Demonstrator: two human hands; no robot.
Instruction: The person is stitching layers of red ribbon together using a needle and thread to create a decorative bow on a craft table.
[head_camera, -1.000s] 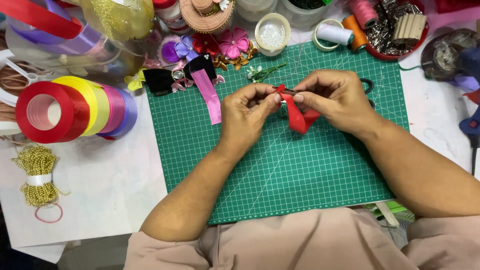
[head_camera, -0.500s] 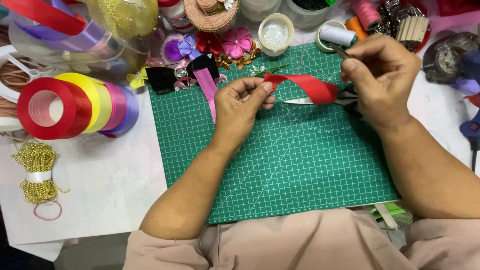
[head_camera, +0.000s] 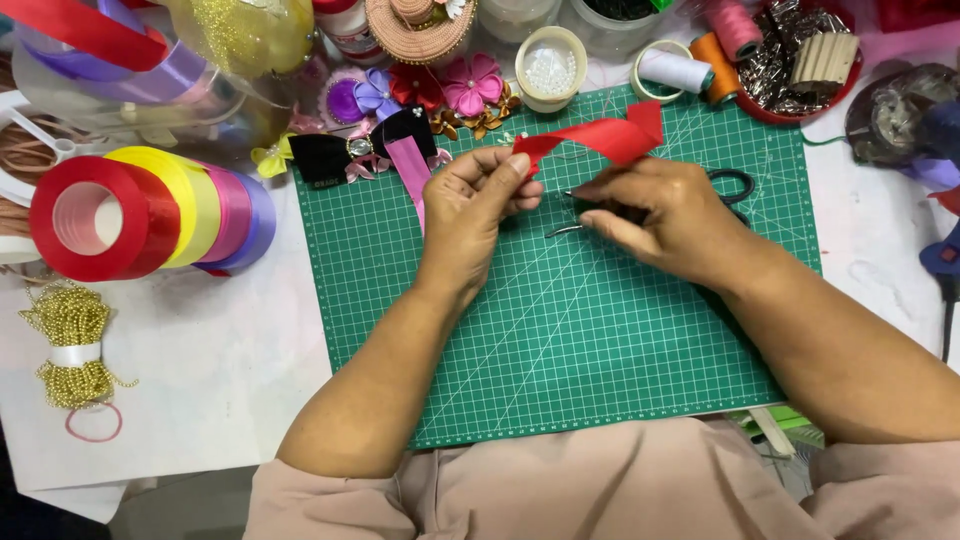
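Above green cutting mat (head_camera: 560, 330), red ribbon strip (head_camera: 600, 140) pinched at 1 end by left hand (head_camera: 475, 205). Scissors (head_camera: 640, 205), lifted 0.5 s ago, now gripped low on mat by right hand (head_camera: 665, 215); cut apparently finished.

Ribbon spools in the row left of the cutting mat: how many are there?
4, though more may hide behind. Side by side, touching: red spool nearest the camera, then yellow spool, pink spool and purple spool nearest the green cutting mat.
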